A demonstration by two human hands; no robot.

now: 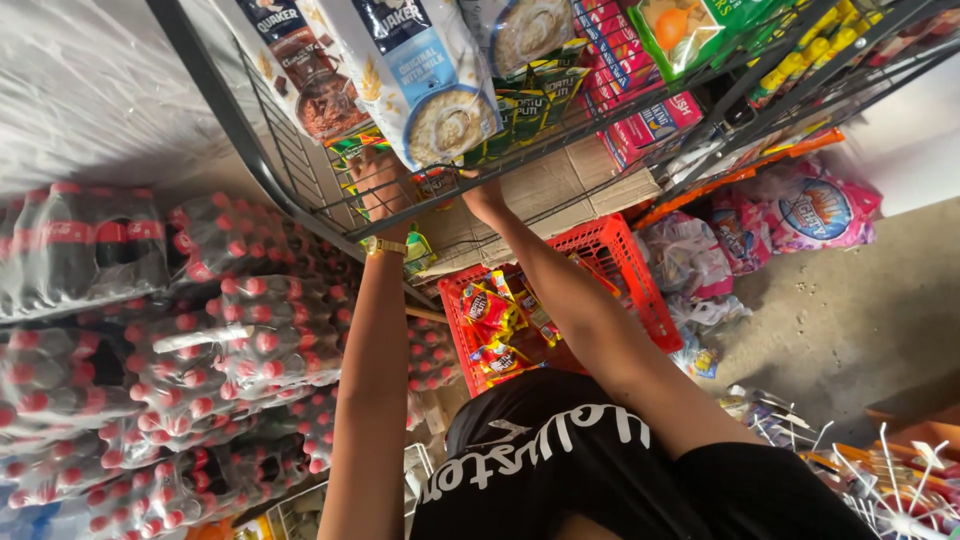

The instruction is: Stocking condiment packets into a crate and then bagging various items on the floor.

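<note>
1. our black shirt [560, 455] fills the lower frame, nearest the camera.
2. red crate [640, 270] on the floor below, holding red and yellow snack packets [490, 310].
3. shrink-wrapped bottle packs [200, 330] with red caps are stacked at one side.
4. left hand [378, 180], a gold watch [384, 246] on its wrist, reaches through the wire shelf [300, 170]; its grip is hidden.
5. right hand [484, 196] meets small sachets [436, 184] under the shelf, apparently pinching one.
6. cereal bags [425, 70] lie on the shelf, farthest.
</note>
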